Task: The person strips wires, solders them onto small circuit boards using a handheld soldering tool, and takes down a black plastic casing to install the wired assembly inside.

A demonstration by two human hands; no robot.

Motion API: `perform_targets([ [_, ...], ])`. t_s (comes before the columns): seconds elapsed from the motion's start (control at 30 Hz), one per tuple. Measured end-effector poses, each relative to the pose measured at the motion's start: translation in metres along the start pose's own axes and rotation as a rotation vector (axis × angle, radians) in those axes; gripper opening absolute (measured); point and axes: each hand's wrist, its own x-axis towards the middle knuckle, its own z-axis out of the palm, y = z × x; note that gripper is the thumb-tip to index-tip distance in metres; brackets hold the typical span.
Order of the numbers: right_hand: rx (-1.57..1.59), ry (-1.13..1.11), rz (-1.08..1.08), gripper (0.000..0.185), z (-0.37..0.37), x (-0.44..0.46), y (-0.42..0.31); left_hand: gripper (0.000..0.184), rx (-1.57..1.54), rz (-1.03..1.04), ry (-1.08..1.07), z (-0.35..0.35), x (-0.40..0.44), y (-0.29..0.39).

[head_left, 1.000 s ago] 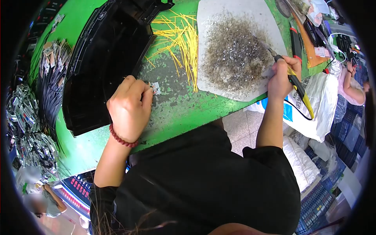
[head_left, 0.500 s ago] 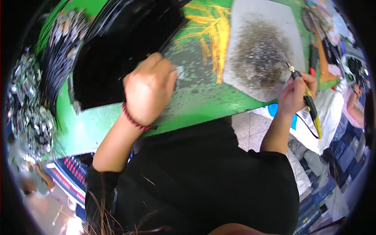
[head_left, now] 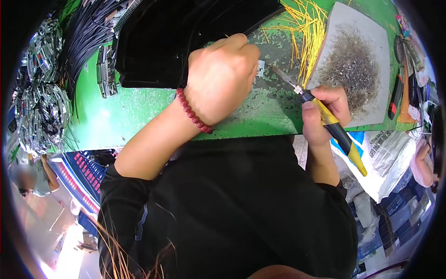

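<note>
My right hand (head_left: 325, 114) grips a yellow-and-black soldering iron (head_left: 341, 137). Its metal tip points up and left, over the worn green tabletop and towards my left hand. Curled closed, my left hand (head_left: 223, 76) has a red bead bracelet at its wrist; its back faces me, so whatever the fingers hold is hidden. Behind that hand lies a glossy black panel (head_left: 153, 51). A small white piece (head_left: 260, 68) shows just beside the left fingers. Loose yellow wires (head_left: 311, 42) lie spread beyond the iron's tip.
Right of the wires is a grey board (head_left: 320, 88) covered in dark residue. Bundled black wires (head_left: 88, 42) and a heap of shiny silver parts (head_left: 42, 102) are at the left. A silver strip (head_left: 106, 72) rests near the panel. Tools (head_left: 397, 93) lie at the far right.
My right hand has brought the soldering iron leftward, from over the grey board to near my left hand. The view has shifted, and the left hand remains closed by the black panel.
</note>
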Motion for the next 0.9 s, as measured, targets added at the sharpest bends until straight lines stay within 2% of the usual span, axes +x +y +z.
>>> perform_targets([
  [0.3,-0.074,-0.036,0.049,0.023,0.007,0.001,-0.004,0.012,0.01,-0.003,0.007,0.0,0.001,0.0],
  [0.57,-0.184,-0.111,-0.045,0.023,0.004,0.005,-0.002,0.011,0.012,-0.006,-0.003,-0.001,0.001,0.0],
  [0.6,-0.184,-0.111,-0.045,0.023,0.005,0.003,-0.001,0.011,0.015,-0.006,-0.003,0.0,0.001,0.0],
  [0.67,0.027,0.074,-0.005,0.026,0.009,-0.003,0.003,0.011,0.011,0.001,0.0,0.0,0.001,0.0],
  [0.9,-0.029,-0.003,0.012,0.025,0.001,-0.003,0.004,0.011,0.023,0.005,-0.002,0.0,0.001,0.001],
])
